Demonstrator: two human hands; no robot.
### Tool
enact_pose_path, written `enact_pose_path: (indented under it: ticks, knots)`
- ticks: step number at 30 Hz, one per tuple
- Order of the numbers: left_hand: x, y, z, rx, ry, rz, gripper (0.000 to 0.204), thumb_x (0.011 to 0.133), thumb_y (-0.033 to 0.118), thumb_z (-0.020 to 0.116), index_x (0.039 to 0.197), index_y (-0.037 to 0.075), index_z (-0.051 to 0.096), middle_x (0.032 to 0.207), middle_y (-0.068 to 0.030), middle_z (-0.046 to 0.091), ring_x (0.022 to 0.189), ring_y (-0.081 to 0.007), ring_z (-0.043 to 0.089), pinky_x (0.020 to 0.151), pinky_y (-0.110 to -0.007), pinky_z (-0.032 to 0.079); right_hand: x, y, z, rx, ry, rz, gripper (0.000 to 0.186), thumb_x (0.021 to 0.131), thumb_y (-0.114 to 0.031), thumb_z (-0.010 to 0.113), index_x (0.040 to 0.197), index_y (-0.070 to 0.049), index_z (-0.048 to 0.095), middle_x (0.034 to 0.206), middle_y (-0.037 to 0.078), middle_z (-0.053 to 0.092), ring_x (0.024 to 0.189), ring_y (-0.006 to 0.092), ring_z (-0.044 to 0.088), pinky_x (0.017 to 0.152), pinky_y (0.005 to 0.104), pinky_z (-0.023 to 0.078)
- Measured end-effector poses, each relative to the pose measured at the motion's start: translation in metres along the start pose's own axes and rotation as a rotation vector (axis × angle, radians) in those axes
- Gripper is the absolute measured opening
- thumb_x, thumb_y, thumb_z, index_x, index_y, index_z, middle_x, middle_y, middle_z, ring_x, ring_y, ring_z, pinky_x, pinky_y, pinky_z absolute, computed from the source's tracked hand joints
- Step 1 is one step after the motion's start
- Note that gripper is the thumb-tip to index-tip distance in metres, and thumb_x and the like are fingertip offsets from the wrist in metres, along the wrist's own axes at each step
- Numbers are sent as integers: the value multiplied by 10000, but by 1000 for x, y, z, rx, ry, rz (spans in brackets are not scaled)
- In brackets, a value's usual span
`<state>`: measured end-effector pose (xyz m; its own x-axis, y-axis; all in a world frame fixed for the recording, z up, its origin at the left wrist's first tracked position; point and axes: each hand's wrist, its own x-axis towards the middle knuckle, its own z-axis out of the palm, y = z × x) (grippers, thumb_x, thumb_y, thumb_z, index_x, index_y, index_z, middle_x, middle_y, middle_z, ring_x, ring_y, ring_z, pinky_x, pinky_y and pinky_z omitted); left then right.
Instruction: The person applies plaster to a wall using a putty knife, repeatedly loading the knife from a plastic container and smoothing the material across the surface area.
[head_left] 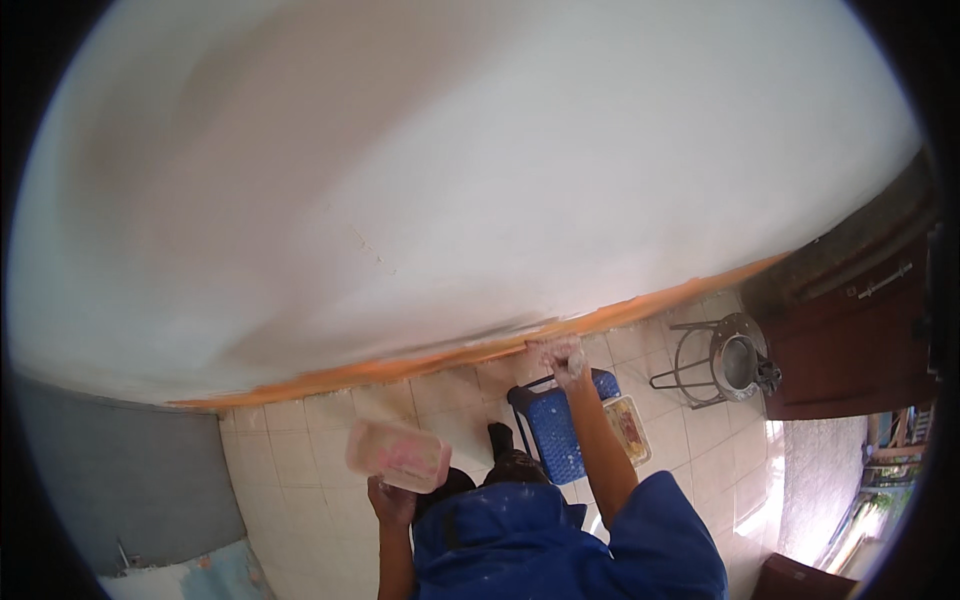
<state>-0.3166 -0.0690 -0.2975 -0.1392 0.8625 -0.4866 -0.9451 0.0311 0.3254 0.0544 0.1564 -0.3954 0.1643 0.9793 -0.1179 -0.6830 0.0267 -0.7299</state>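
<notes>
Pink-smeared tub point(398, 452) partly hides the left hand point(393, 500).

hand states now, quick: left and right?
Left hand: closed, holding the pink-smeared tub.
Right hand: looks partly curled; whether it holds anything can't be told.

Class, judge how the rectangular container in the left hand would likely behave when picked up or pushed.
The container is probably light for its size, since the left hand alone supports it near one edge. Its broad, boxy shape makes rolling unlikely; its thin-looking rim suggests it may flex slightly.
</notes>
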Motion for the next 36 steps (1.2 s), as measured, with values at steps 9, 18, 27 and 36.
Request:
enact_pose_path:
  ticks: [9, 18, 27, 36]
  knots:
    - [-11, 1, 10, 14, 82, -15, 489, 745, 267, 549, 1177, 42, 498, 1119, -128, 569, 1027, -304, 562, 886, -476, 464, -52, -110, 102, 308, 48, -13, 91, 730, 12, 532, 805, -40, 527, 787, 78, 568, 728, 206, 563, 691, 341, 526]
    - [-1, -4, 21, 36, -16, 20, 501, 748, 251, 557, 1194, 42, 465, 1141, -125, 558, 1045, -302, 547, 921, -499, 447, 9, 33, -63, 260, 129, 209, 255, 765, -11, 489, 1018, -6, 515, 924, 136, 575, 885, 301, 587, 751, 469, 534]
    - [-20, 5, 6, 6, 36, 46, 489, 731, 253, 579, 1148, 13, 488, 1078, -131, 570, 997, -310, 568, 857, -499, 477, 18, -16, 25, 524, 58, 83, 274, 778, -39, 491, 1047, 9, 515, 947, 150, 582, 883, 315, 590, 765, 492, 532]
    - [-21, 4, 10, -41, 34, 64, 541, 741, 270, 559, 1215, 28, 464, 1162, -151, 537, 1049, -325, 552, 886, -495, 470, -42, -40, 50, 328, 247, 198, 282, 742, 41, 520, 1023, 17, 523, 948, 140, 588, 808, 300, 603, 727, 464, 555]
